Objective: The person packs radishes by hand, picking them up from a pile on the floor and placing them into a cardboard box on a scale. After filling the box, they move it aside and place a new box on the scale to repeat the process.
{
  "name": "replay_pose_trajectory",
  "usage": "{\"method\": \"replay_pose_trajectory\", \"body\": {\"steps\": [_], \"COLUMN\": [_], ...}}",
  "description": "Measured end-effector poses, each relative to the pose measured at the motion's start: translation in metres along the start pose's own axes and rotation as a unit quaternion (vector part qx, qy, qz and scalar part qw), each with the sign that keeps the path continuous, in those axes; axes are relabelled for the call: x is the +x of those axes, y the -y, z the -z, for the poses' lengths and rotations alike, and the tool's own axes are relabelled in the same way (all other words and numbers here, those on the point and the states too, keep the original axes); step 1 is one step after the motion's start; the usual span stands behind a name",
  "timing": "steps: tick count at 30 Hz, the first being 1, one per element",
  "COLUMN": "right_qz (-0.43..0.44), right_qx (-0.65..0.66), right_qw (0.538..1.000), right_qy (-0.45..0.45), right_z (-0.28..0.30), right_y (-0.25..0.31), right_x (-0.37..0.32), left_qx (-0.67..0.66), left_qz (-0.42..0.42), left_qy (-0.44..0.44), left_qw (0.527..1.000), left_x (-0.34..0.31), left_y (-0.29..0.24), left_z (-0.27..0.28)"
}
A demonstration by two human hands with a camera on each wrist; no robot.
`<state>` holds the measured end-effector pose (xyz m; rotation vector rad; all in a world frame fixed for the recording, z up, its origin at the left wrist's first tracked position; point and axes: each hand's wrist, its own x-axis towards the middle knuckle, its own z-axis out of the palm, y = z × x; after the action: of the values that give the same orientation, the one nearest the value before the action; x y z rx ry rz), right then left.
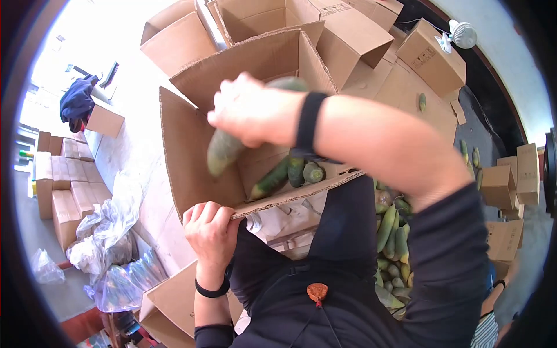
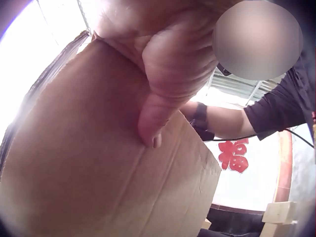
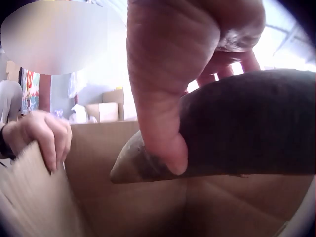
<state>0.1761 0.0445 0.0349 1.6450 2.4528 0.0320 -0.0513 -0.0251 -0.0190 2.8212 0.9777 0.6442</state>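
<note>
Green gourd, grasped in the right hand's curled fingers at the carton's mouth: lower it gently beside the carton's inner gourds, left hand gripping the carton's rim

Flat brown cardboard covers part of the area at the head view's upper right, with one green vegetable directly on it. Beside it, a dark grey surface bears several long vegetables.
</note>
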Motion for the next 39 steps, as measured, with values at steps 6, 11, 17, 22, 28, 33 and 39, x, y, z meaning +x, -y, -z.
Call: {"method": "replay_pose_trajectory", "body": {"steps": [6,11,17,22,28,33,39], "right_qz": [-0.029,-0.077,-0.059,-0.065,-0.368,-0.564,-0.823], "right_qx": [-0.001,0.055,0.282,0.345,0.442,0.389,0.320], "right_qw": [0.972,0.957,0.958,0.897,0.784,0.727,0.448], "right_qy": [0.234,0.273,0.000,-0.267,-0.235,-0.044,0.138], "right_z": [-0.133,-0.173,-0.079,-0.005,-0.176,-0.370,-0.438], "right_y": [0.032,0.030,-0.019,-0.069,-0.094,-0.014,0.183], "right_x": [0.050,0.032,0.031,-0.095,-0.287,-0.423,-0.537], "left_qx": [-0.002,-0.011,0.018,0.026,0.040,0.031,0.028], "left_qz": [-0.008,-0.011,0.003,0.005,0.003,-0.009,0.020], "left_qy": [-0.003,0.007,0.011,0.030,0.042,0.022,0.035], "left_qw": [1.000,1.000,1.000,0.999,0.998,0.999,0.999], "left_x": [0.000,-0.002,-0.002,-0.006,-0.005,-0.002,-0.008], "left_y": [0.005,0.000,0.002,-0.002,-0.004,-0.010,-0.005], "left_z": [-0.003,-0.004,-0.006,-0.007,-0.009,-0.011,-0.014]}}
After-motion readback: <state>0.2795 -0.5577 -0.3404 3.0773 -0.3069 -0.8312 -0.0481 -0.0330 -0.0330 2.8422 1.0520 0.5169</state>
